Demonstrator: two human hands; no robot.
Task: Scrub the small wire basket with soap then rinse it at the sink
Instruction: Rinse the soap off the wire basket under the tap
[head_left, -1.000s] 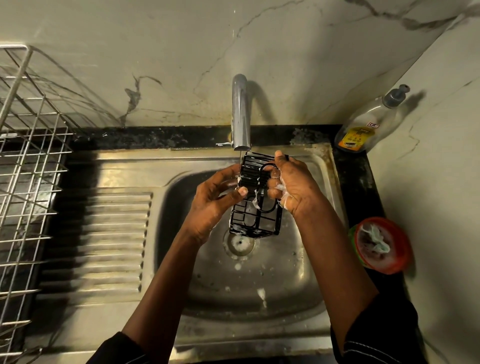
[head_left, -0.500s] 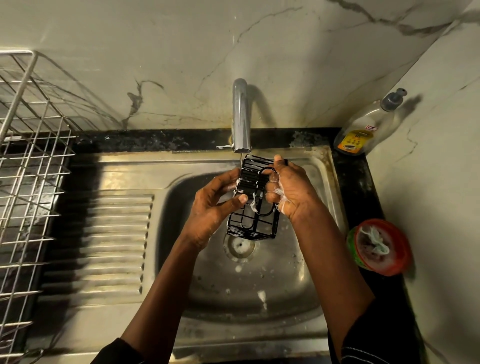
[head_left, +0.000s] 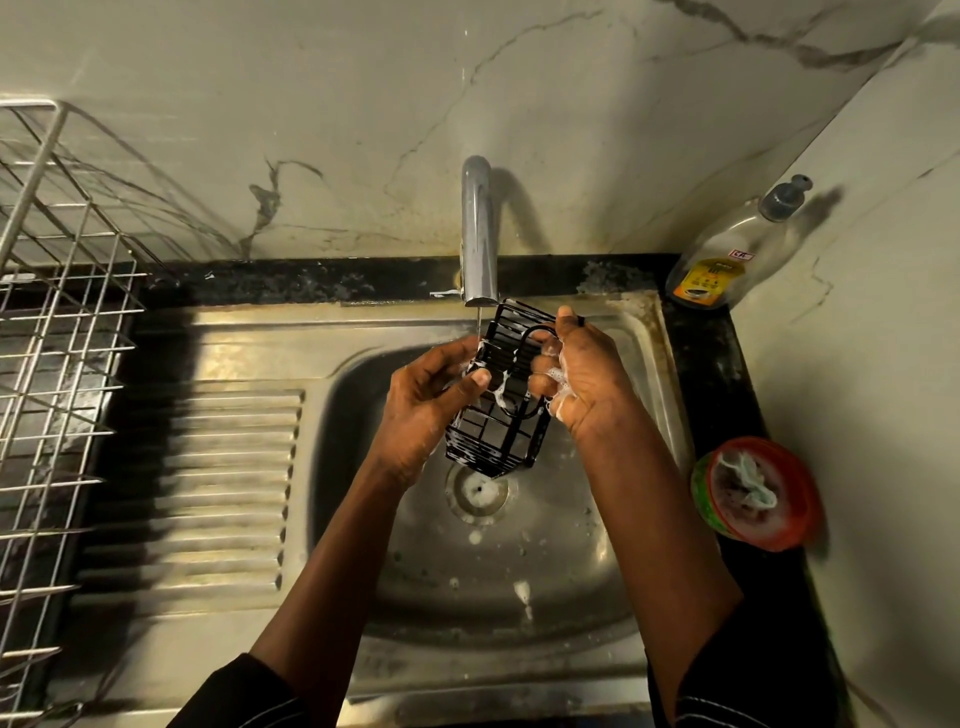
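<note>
A small black wire basket (head_left: 493, 441) hangs tilted above the steel sink basin (head_left: 519, 587), just over the drain. My left hand (head_left: 423, 410) grips its left side, thumb pressed across the wires. My right hand (head_left: 582, 379), foamy with soap, holds the right side and top rim. A thin stream of water falls from the chrome tap (head_left: 479, 234) onto the basket's upper left edge. Suds cling to the wires between my hands.
A silver wire dish rack (head_left: 52, 338) stands at the left beside the ribbed drainboard (head_left: 208, 478). A clear dish soap bottle (head_left: 737, 249) leans in the back right corner. A red-rimmed tub with a scrubber (head_left: 753, 493) sits on the black counter at right.
The basket and both hands have stayed under the tap, shifting only slightly; the grip on the basket is the same.
</note>
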